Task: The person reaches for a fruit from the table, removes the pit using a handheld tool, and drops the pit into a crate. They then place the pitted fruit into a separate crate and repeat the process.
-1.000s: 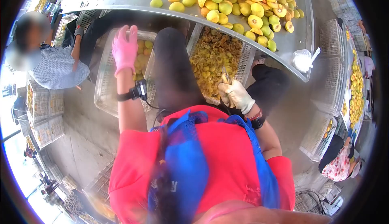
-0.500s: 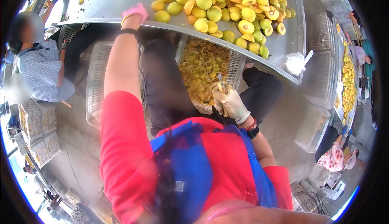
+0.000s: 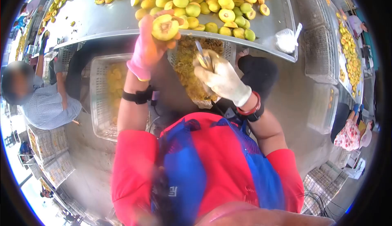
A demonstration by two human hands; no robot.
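Note:
My left hand, in a pink glove, is raised at the table's near edge. Its fingers are closed around a yellow peach half, cut face toward me with a brownish hollow at its centre. Right of it, my right hand in a white glove grips a small knife, its narrow metal blade pointing up. The knife and the peach half are apart. Below my hands, between my legs, a crate holds wet-looking peach scraps. Beyond, a pile of peach halves covers part of the metal table.
A white crate with blurred yellow pieces stands left of my legs. A white plastic bag sits at the table's right corner. A person in a checked shirt sits at left. Stacked crates and another fruit-laden table are at right.
My left hand has come back from over the table and now holds a peach half. My right hand has risen with the knife toward it. Yellow pieces now show in the left crate.

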